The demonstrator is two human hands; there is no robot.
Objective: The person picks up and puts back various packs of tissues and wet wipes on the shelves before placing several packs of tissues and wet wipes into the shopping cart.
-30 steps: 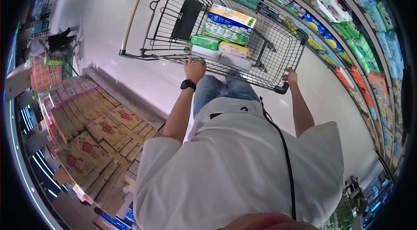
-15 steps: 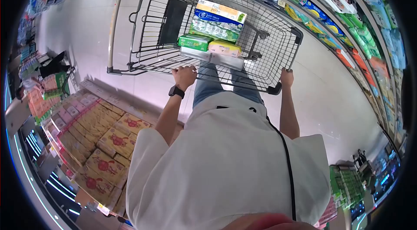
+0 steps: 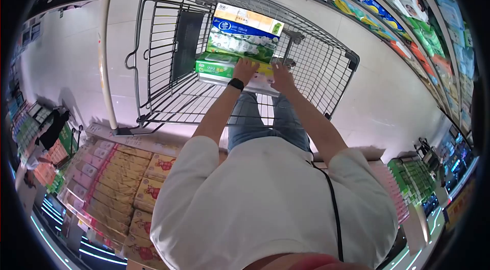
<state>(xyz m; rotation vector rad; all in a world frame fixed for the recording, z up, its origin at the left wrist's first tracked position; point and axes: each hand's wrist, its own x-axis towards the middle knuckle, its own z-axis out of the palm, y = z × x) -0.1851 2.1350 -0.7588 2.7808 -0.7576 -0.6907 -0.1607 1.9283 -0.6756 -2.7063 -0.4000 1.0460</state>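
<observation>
Just above the frame's centre, both hands reach into the shopping cart [image 3: 326, 73]. The left hand [image 3: 246, 70] lies curled over the yellow tissue pack [image 3: 265, 69], and the right hand [image 3: 282, 74] presses on it with fingers spread; whether either truly grips it is unclear. The pack lies flat, its long axis across the frame, between the green tissue pack [image 3: 215, 68] and the cart's right wall, below the large boxed tissue bundle [image 3: 244, 32].
</observation>
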